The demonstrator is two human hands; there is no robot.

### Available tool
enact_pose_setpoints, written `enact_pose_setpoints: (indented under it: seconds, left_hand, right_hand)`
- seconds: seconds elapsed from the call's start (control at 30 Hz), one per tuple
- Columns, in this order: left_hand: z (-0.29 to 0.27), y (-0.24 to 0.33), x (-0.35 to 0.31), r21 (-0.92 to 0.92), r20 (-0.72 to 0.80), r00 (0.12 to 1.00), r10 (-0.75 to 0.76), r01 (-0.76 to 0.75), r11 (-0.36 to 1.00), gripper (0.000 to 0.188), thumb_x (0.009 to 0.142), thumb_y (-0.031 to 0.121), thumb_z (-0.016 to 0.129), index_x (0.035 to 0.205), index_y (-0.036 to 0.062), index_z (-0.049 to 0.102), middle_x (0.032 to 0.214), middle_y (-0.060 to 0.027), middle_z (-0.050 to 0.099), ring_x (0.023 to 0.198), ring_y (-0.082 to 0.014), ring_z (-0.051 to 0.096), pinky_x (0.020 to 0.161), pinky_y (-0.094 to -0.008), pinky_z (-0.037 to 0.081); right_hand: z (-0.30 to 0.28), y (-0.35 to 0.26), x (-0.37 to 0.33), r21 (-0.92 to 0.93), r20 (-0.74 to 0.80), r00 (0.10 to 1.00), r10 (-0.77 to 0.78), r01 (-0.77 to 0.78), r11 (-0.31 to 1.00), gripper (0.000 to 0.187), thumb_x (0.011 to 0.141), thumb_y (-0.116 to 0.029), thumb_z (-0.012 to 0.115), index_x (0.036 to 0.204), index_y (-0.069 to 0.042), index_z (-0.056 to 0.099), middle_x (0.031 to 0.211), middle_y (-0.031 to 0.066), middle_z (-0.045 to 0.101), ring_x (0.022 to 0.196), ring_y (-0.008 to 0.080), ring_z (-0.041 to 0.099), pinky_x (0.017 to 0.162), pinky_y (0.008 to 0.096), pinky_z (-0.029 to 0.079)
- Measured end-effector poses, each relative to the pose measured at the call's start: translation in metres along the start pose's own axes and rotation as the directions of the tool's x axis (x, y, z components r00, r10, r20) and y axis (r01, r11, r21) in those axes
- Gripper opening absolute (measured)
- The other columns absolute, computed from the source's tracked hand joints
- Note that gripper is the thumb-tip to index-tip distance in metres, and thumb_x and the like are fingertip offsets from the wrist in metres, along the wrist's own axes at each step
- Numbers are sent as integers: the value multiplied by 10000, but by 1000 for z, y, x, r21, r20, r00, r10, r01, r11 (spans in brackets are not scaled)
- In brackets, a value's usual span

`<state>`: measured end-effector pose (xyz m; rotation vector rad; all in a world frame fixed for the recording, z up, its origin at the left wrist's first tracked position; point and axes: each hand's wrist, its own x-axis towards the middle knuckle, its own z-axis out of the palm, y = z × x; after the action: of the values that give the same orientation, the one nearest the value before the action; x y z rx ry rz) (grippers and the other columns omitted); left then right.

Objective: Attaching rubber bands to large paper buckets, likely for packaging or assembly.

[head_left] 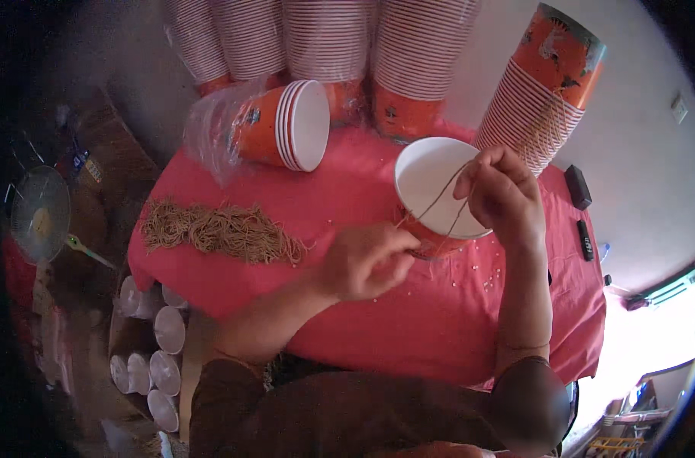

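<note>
A thin tan string (433, 203) is being held over the mouth of a paper bucket (427, 164), orange outside and white within, which is being supported on a red-covered table (363, 328), at its middle right. The string's upper part is being pinched between the thumb and fingers of the right hand (508, 195), raised over the bucket's right side. From there two strands are being led down, one slanting toward the left hand (374, 259), the other crossing the near rim. The left hand is being kept narrow, its fingertips close against the bucket's near left side; whether string or bucket is being gripped by it cannot be told.

Pale crumbs (492, 278) are being left scattered on the cloth near the bucket. To the left, a bundle of tan strings (222, 231) is being kept laid out lengthwise. Behind it, a few nested buckets (305, 126) are being held on their side, partly wrapped in clear plastic (214, 130). Farther back, tall wrapped stacks (328, 38) are being lined up. At the right, a tilted stack (527, 107) is being draped with loose strings (550, 126), and a black box (578, 187) is being kept near the table's edge. Below the table's left side, white containers (170, 330) are being stored in a group.
</note>
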<state>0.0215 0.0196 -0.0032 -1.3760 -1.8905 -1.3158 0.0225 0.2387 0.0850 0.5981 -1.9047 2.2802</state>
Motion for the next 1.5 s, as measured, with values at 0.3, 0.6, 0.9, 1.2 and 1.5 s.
enact_pose_setpoints:
  seconds: [0.3,0.6,0.9,1.2,1.5]
  left_hand:
    - [22,4,11,18,208,945,-254,256,967,468,847,153,650,1278,68,491,941,-138,660,775,-302,666,642,-401,531]
    - [-31,-45,13,106,-175,896,-407,429,897,273,901,169,594,1125,13,573,993,-158,624,858,-255,636,727,-327,496]
    - [-44,-30,14,316,-356,933,-57,177,932,184,867,43,612,1049,16,609,960,-137,630,885,-250,628,722,-323,510]
    - [-30,17,18,293,156,985,79,-122,948,238,722,167,774,886,58,641,873,-59,641,755,-235,646,636,-349,540]
    - [-39,-2,20,337,-122,986,-112,147,930,147,797,23,665,940,10,634,941,-112,646,802,-239,653,698,-330,540]
  right_hand:
    - [-2,1,-2,194,151,988,27,-56,979,148,948,-131,502,1067,-42,509,683,95,591,411,74,384,366,203,254]
    - [-11,-16,-5,259,54,997,-53,37,965,176,930,-97,506,1094,-35,498,647,74,534,398,81,344,349,198,248]
    - [-12,-14,-9,319,202,961,-189,118,940,164,921,-92,524,1060,-4,517,714,146,607,427,140,487,369,212,377]
    - [-16,-23,-14,394,179,934,-309,220,892,162,913,-57,503,1059,11,505,708,187,601,447,200,521,389,253,439]
    - [0,-14,-15,402,284,929,-237,109,909,213,905,-60,528,1101,22,520,779,200,634,562,231,604,471,288,501]
